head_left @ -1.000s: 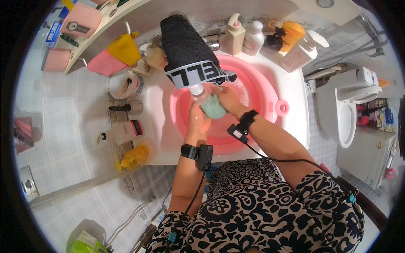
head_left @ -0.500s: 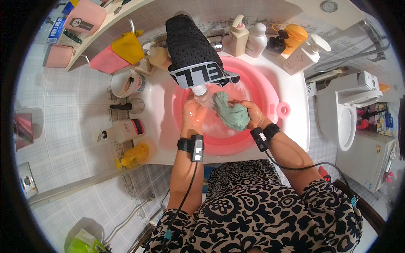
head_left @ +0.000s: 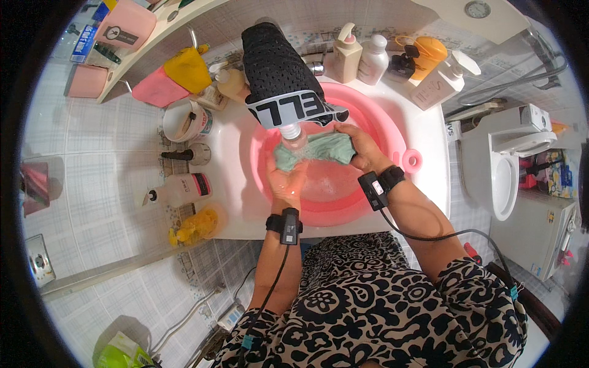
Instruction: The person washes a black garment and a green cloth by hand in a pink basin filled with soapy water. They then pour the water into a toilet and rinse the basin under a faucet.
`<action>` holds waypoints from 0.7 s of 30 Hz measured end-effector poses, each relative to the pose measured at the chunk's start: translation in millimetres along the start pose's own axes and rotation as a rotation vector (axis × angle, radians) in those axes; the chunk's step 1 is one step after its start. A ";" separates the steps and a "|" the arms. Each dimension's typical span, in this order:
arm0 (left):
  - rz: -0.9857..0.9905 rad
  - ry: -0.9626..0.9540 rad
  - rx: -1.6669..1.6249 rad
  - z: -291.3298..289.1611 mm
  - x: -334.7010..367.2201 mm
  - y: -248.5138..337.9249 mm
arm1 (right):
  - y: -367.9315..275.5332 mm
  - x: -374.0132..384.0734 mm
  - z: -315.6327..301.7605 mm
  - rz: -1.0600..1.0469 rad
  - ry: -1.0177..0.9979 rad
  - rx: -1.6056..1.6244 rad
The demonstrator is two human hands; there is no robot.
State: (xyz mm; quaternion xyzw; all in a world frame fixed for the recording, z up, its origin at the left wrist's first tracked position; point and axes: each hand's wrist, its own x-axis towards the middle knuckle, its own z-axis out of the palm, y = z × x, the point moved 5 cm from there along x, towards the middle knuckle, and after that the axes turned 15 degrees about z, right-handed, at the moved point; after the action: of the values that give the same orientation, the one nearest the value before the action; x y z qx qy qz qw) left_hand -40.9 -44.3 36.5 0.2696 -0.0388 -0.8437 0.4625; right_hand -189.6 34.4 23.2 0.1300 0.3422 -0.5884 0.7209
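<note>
A bathroom: white washbasin point(head_left: 423, 190) below the right grip point(head_left: 368, 151), pump bottles point(head_left: 346, 61) beyond it, toilet point(head_left: 505, 178) well to its right.

Basin point(head_left: 386, 129) seemingly inside sink point(head_left: 431, 184), cloth point(head_left: 331, 147) above; bottles point(head_left: 372, 61) behind, toilet point(head_left: 505, 181) right.

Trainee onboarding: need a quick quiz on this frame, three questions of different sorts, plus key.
1. True or false: the right hand grips the green cloth.
2. Multiple choice: what is directly below the cloth? A) the pink basin B) the toilet C) the wall shelf
3. Fill in: the left hand is at the cloth's ____ end, as seen in the picture.

Key: 1. True. 2. A. 3. Left.
</note>
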 end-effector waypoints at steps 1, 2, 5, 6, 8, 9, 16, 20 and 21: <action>-0.003 0.001 0.000 -1.2 0.0 0.9 | -4.3 -0.3 0.5 -0.079 0.039 0.007; -0.058 0.113 -0.026 -8.3 -0.9 -2.1 | -2.8 1.7 3.6 -0.082 0.042 0.009; -0.131 0.157 0.070 -41.3 -0.3 -7.7 | 2.0 7.1 24.9 -0.289 0.099 -0.117; -0.165 0.089 0.191 -54.3 3.3 -11.5 | 9.3 6.1 36.5 -0.383 0.150 -0.366; -0.180 0.045 0.046 -65.3 6.7 -10.9 | 31.5 0.8 61.1 -0.558 0.241 -0.869; -0.203 -0.007 -0.101 -61.3 6.5 -13.3 | 40.9 -2.8 64.1 -0.561 0.244 -0.870; 0.049 -0.098 0.338 -20.8 -17.2 -16.1 | 60.9 -12.9 111.5 -0.909 0.152 -1.487; 0.033 0.074 0.413 -9.5 -15.0 -24.4 | 15.1 8.6 114.9 -0.661 0.499 -1.351; -0.014 0.130 0.489 -9.8 -10.6 -22.8 | 7.0 10.0 116.8 -0.660 0.501 -1.350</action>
State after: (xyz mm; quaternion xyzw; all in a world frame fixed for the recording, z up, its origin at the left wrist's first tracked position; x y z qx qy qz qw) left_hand -48.8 -21.0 25.4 0.4275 -0.2100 -0.7933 0.3794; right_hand -142.6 -40.2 100.8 -0.3150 0.7982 -0.3903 0.3336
